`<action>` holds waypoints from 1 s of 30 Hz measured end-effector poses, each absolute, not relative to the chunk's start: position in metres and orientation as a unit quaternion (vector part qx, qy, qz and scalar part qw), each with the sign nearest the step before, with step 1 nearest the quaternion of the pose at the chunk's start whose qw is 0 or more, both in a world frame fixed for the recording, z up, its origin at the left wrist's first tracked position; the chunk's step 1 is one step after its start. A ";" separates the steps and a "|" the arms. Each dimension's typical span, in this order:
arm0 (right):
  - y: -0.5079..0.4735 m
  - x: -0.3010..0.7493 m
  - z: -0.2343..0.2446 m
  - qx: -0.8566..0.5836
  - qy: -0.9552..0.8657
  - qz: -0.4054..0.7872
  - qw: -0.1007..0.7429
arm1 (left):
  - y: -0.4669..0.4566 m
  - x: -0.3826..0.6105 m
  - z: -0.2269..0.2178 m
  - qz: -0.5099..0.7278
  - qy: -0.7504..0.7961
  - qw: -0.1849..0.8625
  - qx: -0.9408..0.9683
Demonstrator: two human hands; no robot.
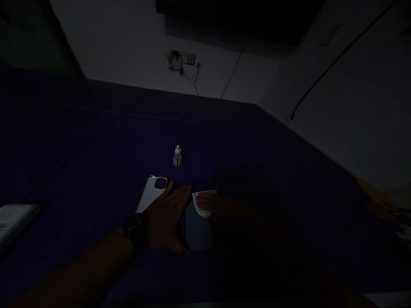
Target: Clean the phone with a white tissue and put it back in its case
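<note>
A flat, dark grey-blue rectangle that looks like a phone [198, 233] lies on the dark blue surface. My left hand [165, 220], with a black watch on its wrist, rests flat along the phone's left side, fingers stretched and thumb apart near the lower corner. On the phone's upper part, my right hand [221, 207] presses a folded white tissue [199, 210] under its fingers. Partly covered by my left hand is a phone case [149, 194] with a camera cutout. Beyond both hands stands a small dropper bottle [177, 159], upright, with a white cap.
At the left edge lies a white box-like object [16, 220]. A power strip [184, 58] with cables is at the far wall, below a dark screen [237, 19]. Something yellow [375, 196] shows at the right. The scene is very dim.
</note>
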State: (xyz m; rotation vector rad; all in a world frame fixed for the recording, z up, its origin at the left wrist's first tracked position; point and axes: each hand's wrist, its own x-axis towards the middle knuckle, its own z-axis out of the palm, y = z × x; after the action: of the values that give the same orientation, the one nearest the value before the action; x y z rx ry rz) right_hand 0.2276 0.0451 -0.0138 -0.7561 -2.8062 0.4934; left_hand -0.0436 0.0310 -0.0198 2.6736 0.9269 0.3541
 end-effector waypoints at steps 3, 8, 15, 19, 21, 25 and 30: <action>0.027 0.235 -0.019 -0.237 -0.945 0.182 0.131 | 0.032 -0.043 -0.020 0.125 0.322 0.153 0.926; 0.043 0.230 -0.026 -0.283 -0.934 0.160 0.148 | 0.032 -0.043 -0.020 0.124 0.324 0.153 0.925; 0.014 0.238 -0.028 -0.233 -0.946 0.133 0.181 | 0.031 -0.042 -0.018 0.123 0.330 0.160 0.922; 0.000 0.238 -0.026 -0.253 -0.940 0.136 0.185 | 0.031 -0.040 -0.017 0.127 0.329 0.160 0.922; 0.008 0.226 -0.023 -0.245 -0.945 0.145 0.161 | 0.031 -0.040 -0.017 0.128 0.331 0.160 0.921; 0.027 0.197 -0.020 -0.256 -0.951 0.147 0.094 | 0.031 -0.039 -0.015 0.119 0.331 0.160 0.922; 0.016 0.198 -0.023 -0.207 -0.964 0.155 0.058 | 0.030 -0.038 -0.016 0.125 0.338 0.153 0.920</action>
State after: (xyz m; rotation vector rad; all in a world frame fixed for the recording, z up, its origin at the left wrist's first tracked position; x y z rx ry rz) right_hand 0.1981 0.0158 -0.0227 -0.6262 -2.9225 0.4683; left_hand -0.0384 0.0298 -0.0155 2.6385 0.9693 0.3571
